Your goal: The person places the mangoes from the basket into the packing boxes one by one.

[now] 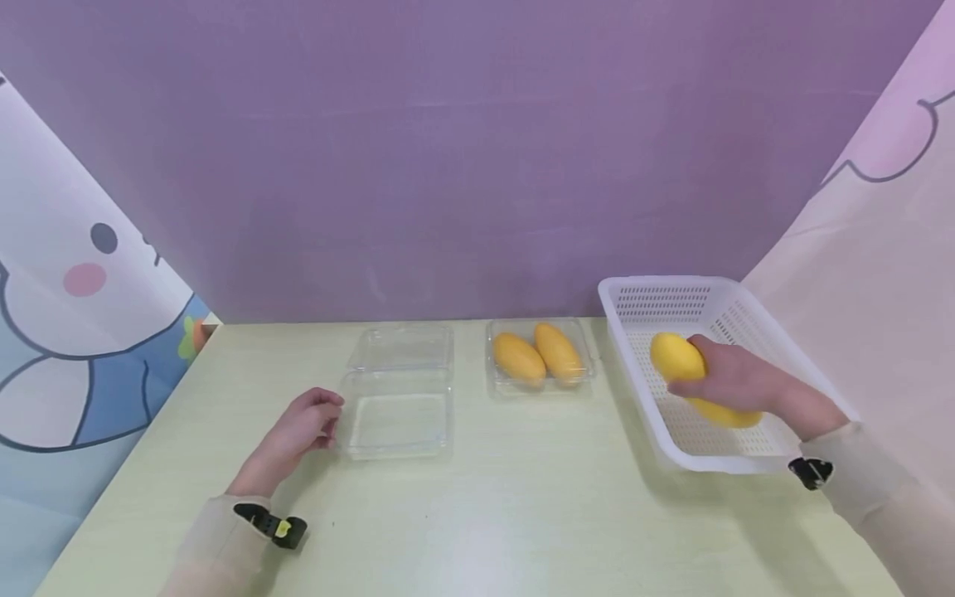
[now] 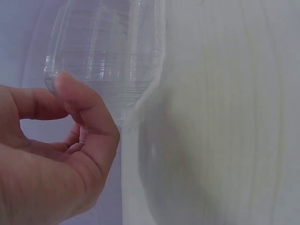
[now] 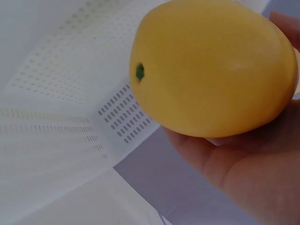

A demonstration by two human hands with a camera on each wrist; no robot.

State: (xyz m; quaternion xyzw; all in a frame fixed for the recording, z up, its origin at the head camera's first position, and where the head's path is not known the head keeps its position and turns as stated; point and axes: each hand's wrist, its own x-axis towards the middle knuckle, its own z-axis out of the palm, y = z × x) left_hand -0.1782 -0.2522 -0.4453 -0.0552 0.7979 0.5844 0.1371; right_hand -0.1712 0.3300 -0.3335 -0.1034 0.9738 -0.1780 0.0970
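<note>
My right hand (image 1: pixel 734 377) holds a yellow mango (image 1: pixel 675 356) above the white basket, fingers and thumb around it. The right wrist view shows this mango (image 3: pixel 213 70) with a small green stem spot. Below that hand another yellow mango (image 1: pixel 727 416) lies in the basket. At the left, my left hand (image 1: pixel 302 423) pinches the near-left rim of a clear plastic clamshell box (image 1: pixel 399 454) between thumb and finger. Its lid (image 1: pixel 403 348) is folded back, and no fruit lies in it. The left wrist view shows the fingertips at the rim of the box (image 2: pixel 108 65).
A second clear box (image 1: pixel 582 332) with two orange-yellow mangoes (image 1: pixel 559 352) stands at the back middle. The white perforated basket (image 1: pixel 634 381) takes up the table's right side. A purple backdrop (image 1: pixel 477 166) rises behind the pale table (image 1: pixel 522 497).
</note>
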